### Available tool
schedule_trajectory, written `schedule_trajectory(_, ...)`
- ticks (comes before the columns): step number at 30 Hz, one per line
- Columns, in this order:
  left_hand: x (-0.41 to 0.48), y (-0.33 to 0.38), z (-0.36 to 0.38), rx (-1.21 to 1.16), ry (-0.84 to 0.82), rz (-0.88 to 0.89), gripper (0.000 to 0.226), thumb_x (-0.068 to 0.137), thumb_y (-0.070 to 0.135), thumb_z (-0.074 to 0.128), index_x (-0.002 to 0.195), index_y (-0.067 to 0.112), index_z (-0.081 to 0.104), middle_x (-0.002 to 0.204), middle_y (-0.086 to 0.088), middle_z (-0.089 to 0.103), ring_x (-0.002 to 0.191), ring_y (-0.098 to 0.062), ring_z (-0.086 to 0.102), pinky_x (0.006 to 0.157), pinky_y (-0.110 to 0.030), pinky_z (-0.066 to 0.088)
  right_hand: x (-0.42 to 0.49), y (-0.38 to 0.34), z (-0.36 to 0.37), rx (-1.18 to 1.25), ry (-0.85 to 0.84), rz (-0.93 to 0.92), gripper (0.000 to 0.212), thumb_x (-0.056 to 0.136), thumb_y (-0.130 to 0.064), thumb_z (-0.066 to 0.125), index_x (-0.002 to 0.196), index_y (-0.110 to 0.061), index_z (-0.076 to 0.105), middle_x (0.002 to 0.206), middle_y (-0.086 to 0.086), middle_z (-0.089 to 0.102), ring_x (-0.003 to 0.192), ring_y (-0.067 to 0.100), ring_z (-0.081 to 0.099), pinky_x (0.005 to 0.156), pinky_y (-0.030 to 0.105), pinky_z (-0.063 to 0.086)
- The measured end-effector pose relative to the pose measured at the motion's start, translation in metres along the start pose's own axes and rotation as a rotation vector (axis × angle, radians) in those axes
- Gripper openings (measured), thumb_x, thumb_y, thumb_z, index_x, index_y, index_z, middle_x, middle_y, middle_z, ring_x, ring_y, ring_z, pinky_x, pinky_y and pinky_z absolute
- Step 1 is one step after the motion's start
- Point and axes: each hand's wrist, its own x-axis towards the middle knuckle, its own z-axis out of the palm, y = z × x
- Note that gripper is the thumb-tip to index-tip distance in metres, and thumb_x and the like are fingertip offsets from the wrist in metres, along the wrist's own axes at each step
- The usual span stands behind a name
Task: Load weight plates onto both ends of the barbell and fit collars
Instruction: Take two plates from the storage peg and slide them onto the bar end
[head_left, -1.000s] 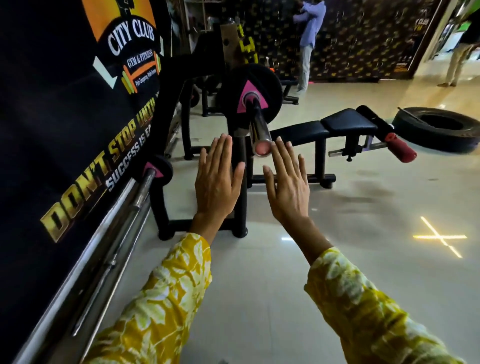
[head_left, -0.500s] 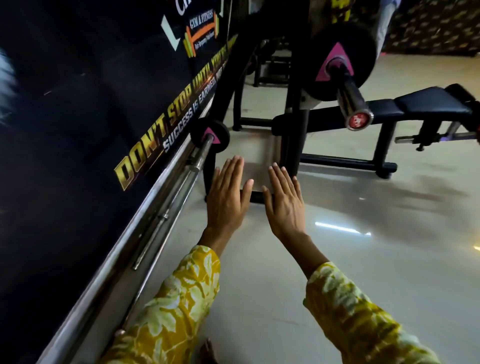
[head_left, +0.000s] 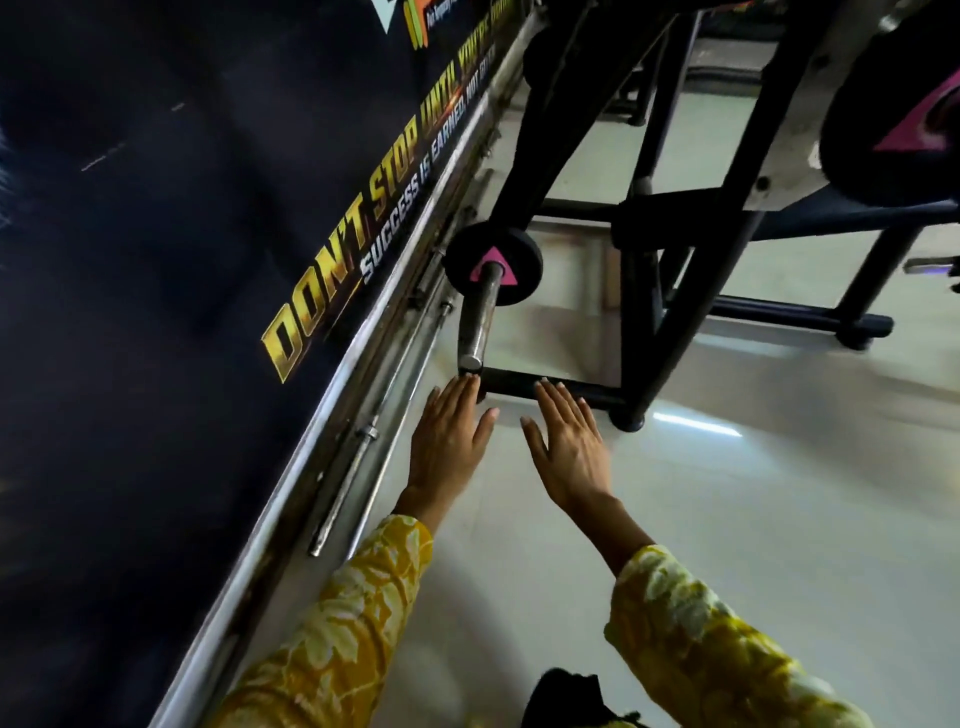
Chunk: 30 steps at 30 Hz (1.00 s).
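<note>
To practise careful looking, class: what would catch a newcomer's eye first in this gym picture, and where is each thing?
At the centre, the left hand and right hand, in yellow flowered sleeves, reach forward side by side, open and holding nothing. Just above them a small black weight plate with a pink triangle sits on a short steel bar. Along the left runs a dark banner with gold lettering.

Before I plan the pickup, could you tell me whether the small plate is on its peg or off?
On: the small plate sits threaded on the steel peg, well back from its free end.
</note>
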Motion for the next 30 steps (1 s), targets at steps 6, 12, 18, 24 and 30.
schedule_trajectory(6, 0.084, -0.061, 0.045, -0.046, -0.096, -0.057, 0.056, 0.095, 0.045, 0.033, 0.131, 0.005, 0.05, 0.131, -0.017, 0.055, 0.123, -0.029, 0.05, 0.105, -0.043, 0.039, 0.104, 0.015, 0.047, 0.004, -0.037, 0.057, 0.054, 0.096, -0.039, 0.029, 0.143, -0.011, 0.029, 0.151, 0.006, 0.03, 0.142, 0.018, 0.018, 0.114, 0.027, 0.002)
schedule_trajectory(12, 0.186, -0.118, 0.11, -0.104, -0.161, -0.164, 0.06, 0.093, 0.046, 0.03, 0.133, 0.005, 0.048, 0.134, -0.018, 0.052, 0.126, -0.029, 0.046, 0.103, -0.047, 0.04, 0.217, 0.049, 0.113, 0.033, -0.06, 0.118, 0.063, 0.092, -0.047, 0.02, 0.142, -0.01, 0.033, 0.149, 0.007, 0.033, 0.141, 0.019, 0.022, 0.114, 0.029, 0.006)
schedule_trajectory(18, 0.278, -0.164, 0.173, -0.203, -0.233, -0.302, 0.05, 0.097, 0.035, 0.045, 0.138, 0.007, 0.041, 0.142, -0.015, 0.044, 0.133, -0.027, 0.037, 0.11, -0.044, 0.031, 0.318, 0.089, 0.16, 0.109, -0.041, 0.275, 0.055, 0.096, -0.033, 0.045, 0.143, -0.009, 0.029, 0.151, 0.009, 0.029, 0.141, 0.022, 0.021, 0.116, 0.033, 0.011)
schedule_trajectory(24, 0.34, -0.22, 0.242, -0.702, -0.254, -0.666, 0.085, 0.079, 0.035, 0.071, 0.145, 0.008, 0.024, 0.146, -0.009, 0.036, 0.133, -0.022, 0.037, 0.1, -0.016, 0.028, 0.397, 0.131, 0.195, 0.352, 0.142, 0.442, 0.078, 0.086, -0.025, 0.063, 0.146, -0.009, 0.016, 0.152, 0.011, 0.023, 0.138, 0.023, 0.027, 0.106, 0.027, 0.028)
schedule_trajectory(30, 0.378, -0.268, 0.272, -0.881, -0.213, -0.569, 0.091, 0.055, 0.039, 0.08, 0.133, 0.008, 0.044, 0.117, -0.001, 0.061, 0.104, -0.01, 0.061, 0.08, -0.022, 0.052, 0.431, 0.167, 0.209, 0.589, 0.21, 0.444, 0.063, 0.071, -0.016, 0.078, 0.125, -0.01, 0.046, 0.117, 0.002, 0.058, 0.101, 0.001, 0.055, 0.082, 0.016, 0.046)
